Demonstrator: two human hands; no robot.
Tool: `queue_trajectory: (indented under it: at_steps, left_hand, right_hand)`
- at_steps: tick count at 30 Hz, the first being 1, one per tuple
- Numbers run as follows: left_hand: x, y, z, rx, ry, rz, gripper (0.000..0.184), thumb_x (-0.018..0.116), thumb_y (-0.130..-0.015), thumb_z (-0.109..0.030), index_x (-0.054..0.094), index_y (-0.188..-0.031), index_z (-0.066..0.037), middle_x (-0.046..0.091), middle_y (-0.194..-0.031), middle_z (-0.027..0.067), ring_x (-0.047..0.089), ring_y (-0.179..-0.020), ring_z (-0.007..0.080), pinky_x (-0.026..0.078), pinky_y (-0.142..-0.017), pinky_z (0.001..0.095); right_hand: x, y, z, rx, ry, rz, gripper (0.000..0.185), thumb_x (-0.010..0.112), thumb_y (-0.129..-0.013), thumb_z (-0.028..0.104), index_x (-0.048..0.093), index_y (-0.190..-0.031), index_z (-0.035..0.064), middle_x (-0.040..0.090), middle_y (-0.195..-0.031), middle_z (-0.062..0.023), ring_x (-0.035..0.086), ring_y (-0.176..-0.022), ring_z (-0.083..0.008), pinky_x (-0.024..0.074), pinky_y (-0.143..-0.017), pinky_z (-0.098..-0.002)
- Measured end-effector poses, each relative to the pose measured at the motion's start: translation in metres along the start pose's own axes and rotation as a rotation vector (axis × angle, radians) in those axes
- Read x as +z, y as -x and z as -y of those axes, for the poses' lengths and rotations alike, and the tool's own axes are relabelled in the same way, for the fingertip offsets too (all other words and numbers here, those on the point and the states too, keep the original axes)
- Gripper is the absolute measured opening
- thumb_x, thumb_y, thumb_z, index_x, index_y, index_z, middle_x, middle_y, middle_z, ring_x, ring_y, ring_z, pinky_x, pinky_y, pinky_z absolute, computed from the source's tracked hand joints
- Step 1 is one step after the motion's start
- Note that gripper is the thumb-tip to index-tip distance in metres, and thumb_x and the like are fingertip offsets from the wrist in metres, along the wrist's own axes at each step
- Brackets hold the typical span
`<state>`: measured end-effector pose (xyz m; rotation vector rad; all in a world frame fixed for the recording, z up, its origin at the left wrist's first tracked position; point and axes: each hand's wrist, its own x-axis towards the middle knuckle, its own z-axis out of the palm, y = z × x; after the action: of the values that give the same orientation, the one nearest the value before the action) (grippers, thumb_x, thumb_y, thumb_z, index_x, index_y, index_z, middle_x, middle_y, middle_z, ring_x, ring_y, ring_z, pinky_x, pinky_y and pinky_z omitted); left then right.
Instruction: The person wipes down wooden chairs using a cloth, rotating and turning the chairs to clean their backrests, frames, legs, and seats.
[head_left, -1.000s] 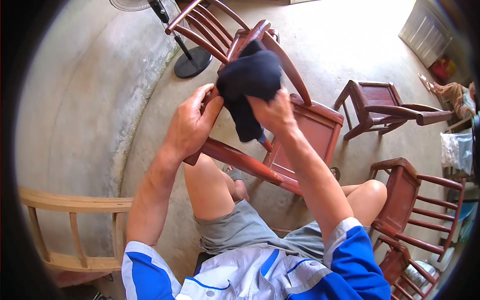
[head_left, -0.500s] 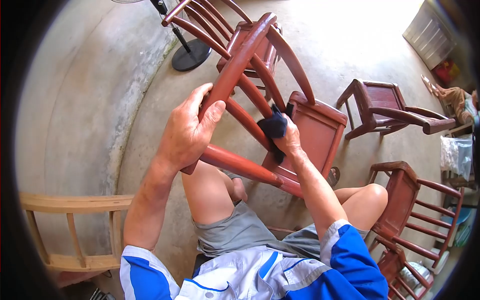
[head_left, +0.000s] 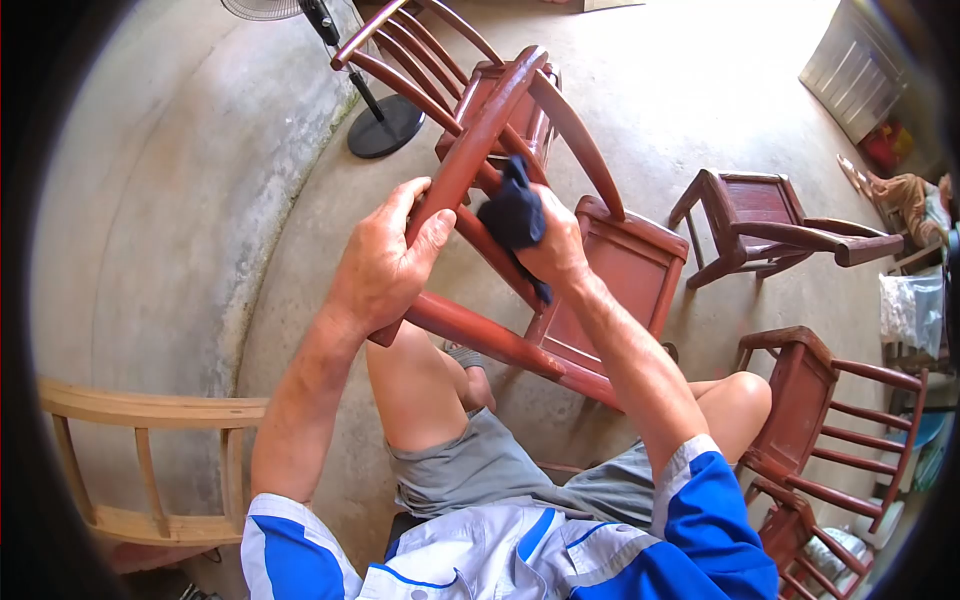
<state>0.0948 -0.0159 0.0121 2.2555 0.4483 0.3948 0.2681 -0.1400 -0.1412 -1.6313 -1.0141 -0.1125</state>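
Observation:
A reddish-brown wooden chair [head_left: 625,275] is tilted in front of me, its backrest towards me. My left hand [head_left: 390,255] wraps round the chair's top rail, thumb on the near face. In my right hand [head_left: 553,240] is a bunched dark navy cloth [head_left: 512,210], pressed against a slat of the backrest. The cloth covers part of that slat, and a loose end hangs below my fingers. The seat panel lies just beyond my right wrist.
Another red chair [head_left: 480,105] stands behind, near a black fan base [head_left: 386,127]. A darker chair [head_left: 765,205] is at right, with more red chairs [head_left: 790,400] below it. An unpainted wooden frame [head_left: 150,405] is at lower left beside the wall [head_left: 190,180].
My right hand has slid the cloth up along the backrest slats, away from the seat and towards the top rail. My left hand keeps its hold on the rail.

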Motion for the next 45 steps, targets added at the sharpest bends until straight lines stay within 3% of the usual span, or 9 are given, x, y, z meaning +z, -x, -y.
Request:
queue_trajectory:
  at_steps: [8,12,25,26,29,30,36,41,45]
  left_hand:
    - [0.004,0.001,0.007,0.002,0.037,-0.02,0.05,0.062,-0.105,-0.031,0.052,-0.141,0.003,0.068,-0.109,0.0097,0.064,-0.088,0.014,0.055,-0.082,0.0308]
    - [0.002,0.0,0.008,0.013,0.02,-0.023,0.051,0.062,-0.105,-0.031,0.052,-0.141,0.003,0.068,-0.108,0.0089,0.064,-0.088,0.0136,0.055,-0.081,0.0303]
    - [0.001,-0.002,0.007,0.02,0.044,-0.007,0.047,0.062,-0.105,-0.029,0.054,-0.14,0.002,0.068,-0.11,0.0092,0.063,-0.089,0.0135,0.056,-0.082,0.0311]
    - [0.001,-0.001,0.008,0.005,0.037,-0.006,0.047,0.062,-0.105,-0.029,0.054,-0.139,0.002,0.068,-0.109,0.0092,0.063,-0.089,0.0135,0.056,-0.082,0.0311]
    - [-0.001,-0.001,0.002,-0.035,0.022,-0.002,0.045,0.062,-0.105,-0.028,0.055,-0.138,0.001,0.069,-0.108,0.0092,0.063,-0.088,0.0136,0.056,-0.081,0.0311]
    - [-0.001,-0.001,0.0,-0.04,0.023,0.003,0.045,0.062,-0.104,-0.028,0.056,-0.138,0.001,0.069,-0.107,0.0094,0.063,-0.088,0.0138,0.056,-0.081,0.0312]
    - [0.0,0.001,-0.004,-0.006,-0.034,0.001,0.048,0.064,-0.103,-0.031,0.055,-0.138,0.002,0.069,-0.105,0.0105,0.065,-0.085,0.0148,0.055,-0.079,0.0317]
    - [0.001,0.001,0.002,0.023,-0.053,-0.026,0.053,0.065,-0.102,-0.033,0.054,-0.139,0.003,0.07,-0.105,0.0118,0.065,-0.086,0.0155,0.055,-0.08,0.0322]
    - [0.001,0.001,0.001,0.068,-0.092,-0.039,0.056,0.066,-0.101,-0.034,0.053,-0.14,0.005,0.07,-0.105,0.0128,0.064,-0.088,0.0164,0.053,-0.082,0.0322]
  right_hand:
    - [-0.004,-0.044,0.035,-0.066,0.054,0.087,0.03,0.078,-0.084,0.025,0.064,-0.105,0.009,0.07,-0.102,-0.0157,0.07,-0.096,-0.0387,0.0561,-0.083,-0.0474]
    - [0.018,0.0,-0.014,0.168,0.074,0.004,0.032,0.078,-0.085,0.028,0.064,-0.106,0.0083,0.07,-0.099,-0.0173,0.07,-0.095,-0.0383,0.056,-0.082,-0.0468]
    - [0.005,0.108,-0.107,0.291,0.142,0.137,0.044,0.073,-0.085,0.012,0.054,-0.124,0.0065,0.061,-0.121,-0.0194,0.062,-0.111,-0.0453,0.0523,-0.091,-0.0511]
    - [0.003,0.108,-0.102,0.288,0.177,0.101,0.034,0.075,-0.089,0.014,0.06,-0.118,0.0061,0.066,-0.106,-0.0146,0.068,-0.105,-0.0347,0.055,-0.089,-0.0432]
    - [-0.007,0.107,-0.125,0.46,-0.451,-0.007,0.037,0.076,-0.09,0.009,0.061,-0.123,0.0059,0.067,-0.114,-0.0057,0.067,-0.107,-0.0205,0.0543,-0.093,-0.0351]
    - [-0.03,0.092,-0.092,0.511,-0.35,-0.051,0.04,0.075,-0.089,0.002,0.063,-0.127,0.0053,0.066,-0.119,0.0002,0.063,-0.111,-0.0116,0.0519,-0.096,-0.0296]
    - [-0.098,0.007,-0.005,0.501,-0.406,-0.137,0.048,0.076,-0.089,0.02,0.059,-0.131,0.0065,0.068,-0.115,-0.0086,0.067,-0.105,-0.0218,0.0539,-0.094,-0.035]
    - [-0.054,-0.076,0.026,0.04,-0.1,-0.076,0.071,0.082,-0.081,0.034,0.051,-0.138,0.0056,0.071,-0.114,-0.0213,0.069,-0.113,-0.037,0.0534,-0.098,-0.0438]
    - [-0.019,-0.096,0.014,0.033,-0.086,-0.073,0.056,0.077,-0.085,0.032,0.058,-0.13,0.0059,0.069,-0.116,-0.025,0.066,-0.114,-0.0429,0.0522,-0.099,-0.0452]
